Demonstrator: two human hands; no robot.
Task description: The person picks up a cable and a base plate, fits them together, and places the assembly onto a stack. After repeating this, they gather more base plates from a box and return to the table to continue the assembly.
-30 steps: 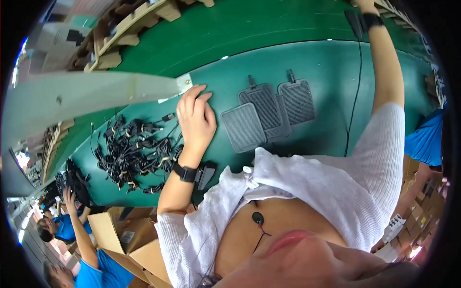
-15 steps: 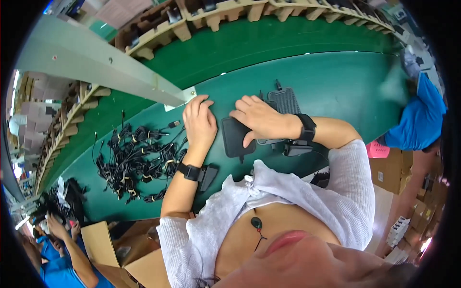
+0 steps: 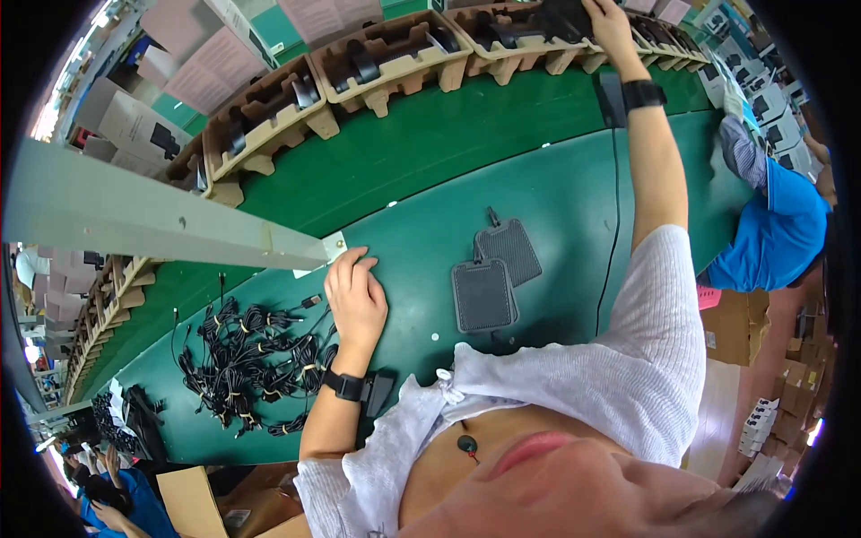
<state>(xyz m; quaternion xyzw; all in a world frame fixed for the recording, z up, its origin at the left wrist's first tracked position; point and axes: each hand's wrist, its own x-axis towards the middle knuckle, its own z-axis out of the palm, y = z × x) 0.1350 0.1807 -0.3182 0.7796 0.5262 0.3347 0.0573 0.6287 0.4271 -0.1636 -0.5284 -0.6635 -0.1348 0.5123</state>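
My right hand (image 3: 613, 34) is stretched far forward over the brown molded trays. Its fingers are partly cut off by the top edge, closed on the side of a flat black pad (image 3: 563, 20) over a tray. Low on the green table, my left hand (image 3: 357, 300) rests with fingers extended and slightly bent, holding nothing, beside the metal post's foot. Between my arms lie two dark ribbed pads with short plug stubs: a rounded rectangular pad (image 3: 485, 296) overlaps a second pad (image 3: 513, 251) behind it. Left of my left hand spreads a pile of bundled black cables (image 3: 256, 345).
A grey metal post (image 3: 179, 224) slants in from the left. Brown trays (image 3: 395, 67) holding black parts line a green belt (image 3: 359, 143) beyond the table. A co-worker in blue (image 3: 776, 229) is at the right. An open carton (image 3: 193, 502) stands at lower left.
My right hand has gone from the pads on the table forward to the trays, taking one black pad along. My left hand stays by the post. The view has shifted.
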